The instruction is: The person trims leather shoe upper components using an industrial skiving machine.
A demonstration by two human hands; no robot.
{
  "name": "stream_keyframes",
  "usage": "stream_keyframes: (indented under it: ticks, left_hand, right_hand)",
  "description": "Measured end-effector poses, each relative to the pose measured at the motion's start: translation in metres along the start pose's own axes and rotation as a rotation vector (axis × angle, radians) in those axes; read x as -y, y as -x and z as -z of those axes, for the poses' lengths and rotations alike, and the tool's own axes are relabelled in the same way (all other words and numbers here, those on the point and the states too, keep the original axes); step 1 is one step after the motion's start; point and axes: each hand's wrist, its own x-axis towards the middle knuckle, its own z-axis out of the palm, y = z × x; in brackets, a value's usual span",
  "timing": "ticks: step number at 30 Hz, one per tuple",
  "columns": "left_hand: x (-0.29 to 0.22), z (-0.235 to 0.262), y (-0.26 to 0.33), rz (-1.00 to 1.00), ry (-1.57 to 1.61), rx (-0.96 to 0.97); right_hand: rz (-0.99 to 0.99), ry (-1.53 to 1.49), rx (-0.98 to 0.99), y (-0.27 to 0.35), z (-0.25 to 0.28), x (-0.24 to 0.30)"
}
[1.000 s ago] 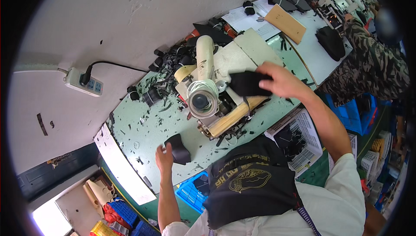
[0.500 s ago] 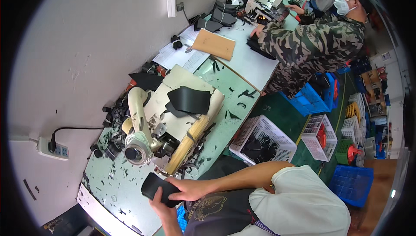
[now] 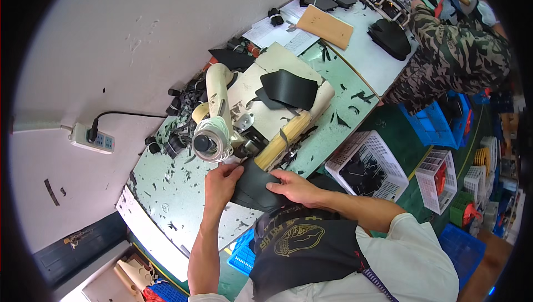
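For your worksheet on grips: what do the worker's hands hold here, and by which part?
Both hands hold one black leather piece at the machine: left hand on its left edge, right hand on its right edge.

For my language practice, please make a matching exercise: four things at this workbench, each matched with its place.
Things:
1. black leather piece
2. white power strip
3. white plastic basket
4. tan cardboard sheet

Places:
a. on the wall
b. on the floor beside the bench
c. between the left hand and right hand
d. far along the bench top

Pairs: 1-c, 2-a, 3-b, 4-d
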Motion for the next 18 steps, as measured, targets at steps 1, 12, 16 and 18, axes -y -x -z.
stream_keyframes:
  ticks: [1, 12, 16, 18]
  left_hand:
    - [0.002, -0.001, -0.001, 0.001, 0.015, -0.023]
    - [0.019, -0.011, -0.015, -0.094, 0.205, -0.015]
    - [0.012, -0.003, -0.013, -0.033, 0.146, 0.013]
    - [-0.019, 0.000, -0.011, -0.013, -0.127, -0.007]
  right_hand:
    - [-0.018, -0.049, 0.029, -0.003, 0.001, -0.002]
    - [0.048, -0.119, -0.143, -0.007, 0.006, -0.005]
    - [0.109, -0.183, -0.164, -0.007, 0.005, -0.015]
    - [0.121, -0.167, -0.181, -0.004, 0.004, -0.009]
